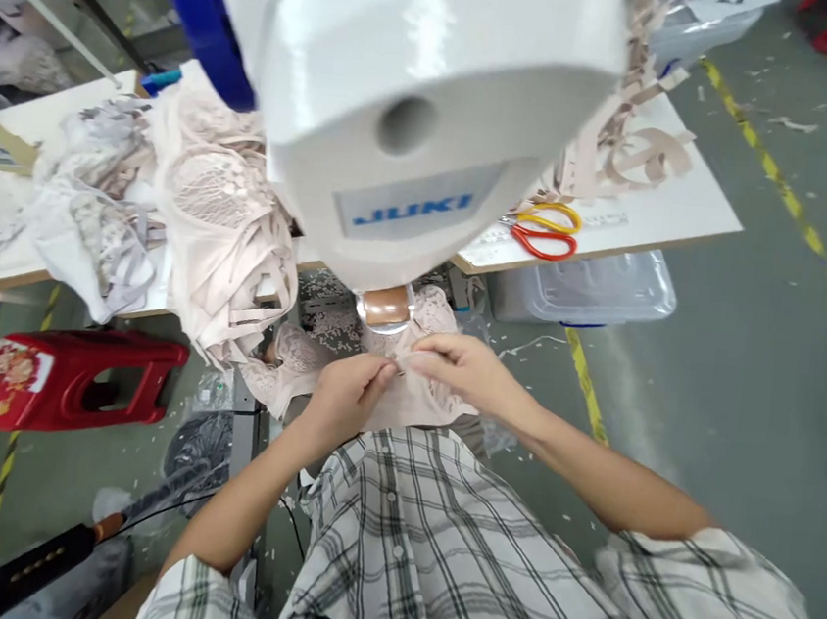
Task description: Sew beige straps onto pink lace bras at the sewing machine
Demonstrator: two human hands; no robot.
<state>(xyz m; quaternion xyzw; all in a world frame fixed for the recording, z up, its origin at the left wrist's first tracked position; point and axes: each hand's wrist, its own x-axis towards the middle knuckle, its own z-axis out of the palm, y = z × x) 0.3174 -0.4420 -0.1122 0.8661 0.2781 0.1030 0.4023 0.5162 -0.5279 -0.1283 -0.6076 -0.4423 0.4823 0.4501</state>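
A white sewing machine head [408, 82] marked JUKI fills the upper middle of the view. Under its front lies a pale pink lace bra [403, 409], spread toward my body. My left hand [350, 391] pinches the fabric just below the machine, thumb against fingers. Close by on the right, my right hand [458, 368] is closed with its fingertips pinched on the same bra. A curved copper-brown cover [385, 307] sits at the bottom of the machine head and hides the needle area.
Pale pink bras [220, 220] are heaped on the left tabletop, beside grey-white lace pieces [99, 208]. Scissors [544, 230] with yellow and red handles lie on the right. A red stool [77, 378] stands left, and a clear plastic bin [600, 290] is under the right tabletop.
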